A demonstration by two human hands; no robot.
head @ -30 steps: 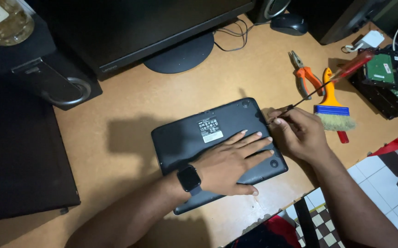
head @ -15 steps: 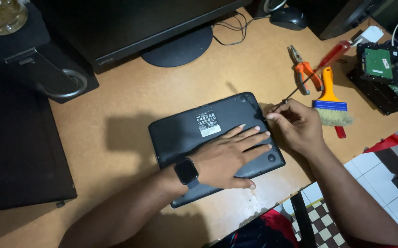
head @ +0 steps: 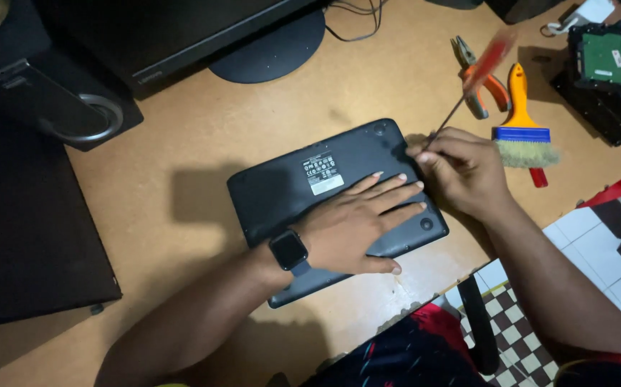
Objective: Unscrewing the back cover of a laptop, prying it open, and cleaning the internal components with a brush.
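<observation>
**Dark Device Face-Down, Screwdriver at Its Edge**

A dark grey, flat rectangular device (head: 303,179) with rounded corners lies underside-up on the wooden desk, turned at a slant. A small white label sits near the middle of its back, and round rubber feet show at two corners. A slim screwdriver (head: 468,86) with a red handle and thin metal shaft stands tilted, handle up and away, its tip hidden at the device's right edge.
</observation>
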